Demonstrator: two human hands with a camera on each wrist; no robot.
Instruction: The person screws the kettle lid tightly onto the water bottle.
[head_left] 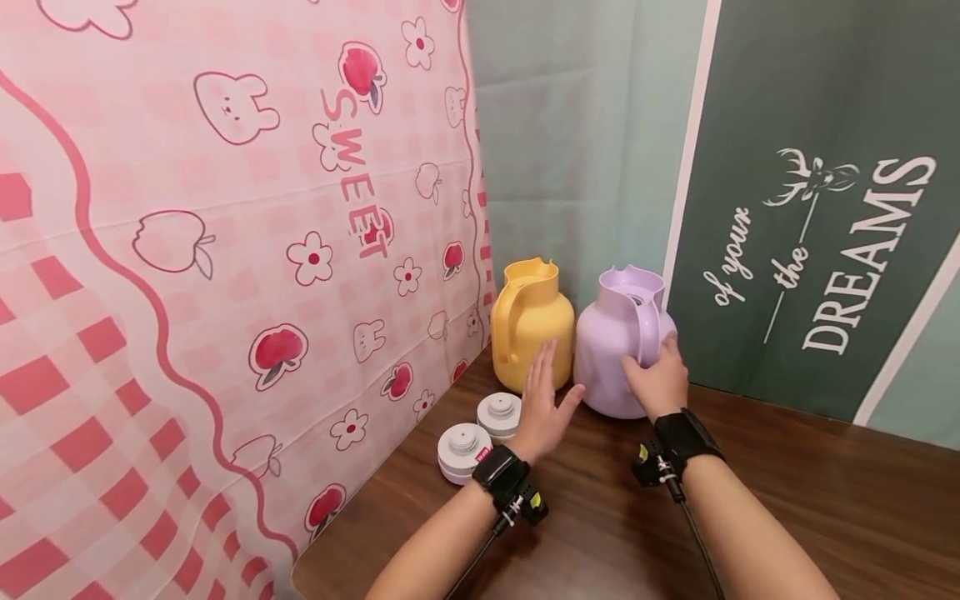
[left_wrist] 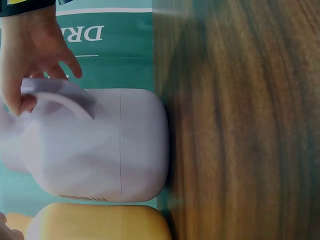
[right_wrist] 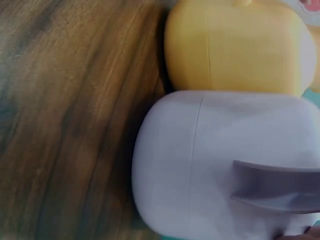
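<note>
A yellow jug [head_left: 534,333] and a purple jug [head_left: 609,367] stand upright side by side on the table, both without lids. My right hand [head_left: 660,379] is at the handle [right_wrist: 280,187] of the purple jug, thumb on one side and spread fingers on the other. The left wrist view shows that hand [left_wrist: 37,55] reaching over the handle. In front of the yellow jug, my left hand [head_left: 546,412] has its fingers extended and thumb held apart, holding nothing. Two round white stoppers [head_left: 462,450] sit beside my left wrist, the nearer one with a purple lower rim.
The brown wooden table [head_left: 600,533] meets a pink printed cloth [head_left: 300,250] on the left. Behind the jugs hangs a green cloth [head_left: 795,250] with white lettering. Each wrist wears a black strap [head_left: 686,437] with a camera and cable.
</note>
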